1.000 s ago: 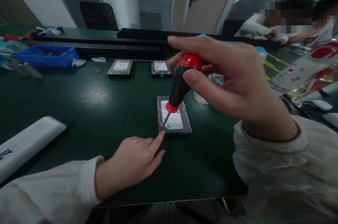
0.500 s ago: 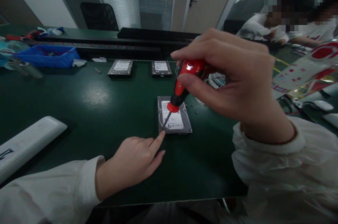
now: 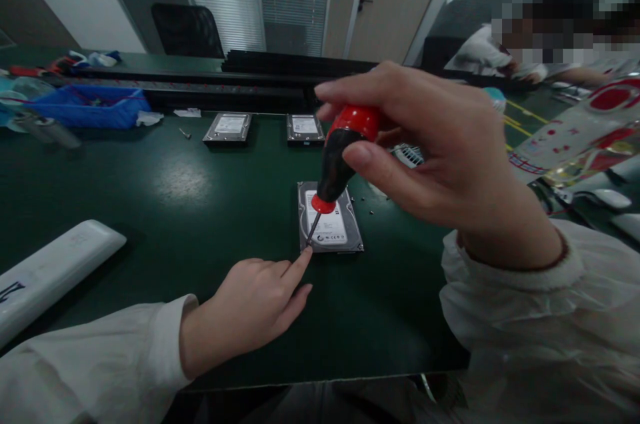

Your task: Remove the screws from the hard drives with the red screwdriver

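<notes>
A silver hard drive [image 3: 334, 229] with a white label lies flat on the dark green table [image 3: 165, 191]. My right hand [image 3: 440, 144] is closed round the red-and-black handle of a screwdriver [image 3: 336, 164], whose tip rests at the drive's near left corner. My left hand [image 3: 250, 307] lies on the table just in front of that corner. Its index finger points out and touches the drive's edge beside the tip, and the other fingers are curled under.
Two more hard drives [image 3: 228, 127] [image 3: 305, 128] lie farther back. Small screws [image 3: 371, 213] are scattered right of the drive. A white oblong object [image 3: 50, 271] lies at the left, a blue bin [image 3: 90, 106] at the far left. Other people [image 3: 500, 51] work at the right.
My right hand has twisted the screwdriver handle back and forth between its fingers. The tip stays on the same corner, and my left hand has not moved.
</notes>
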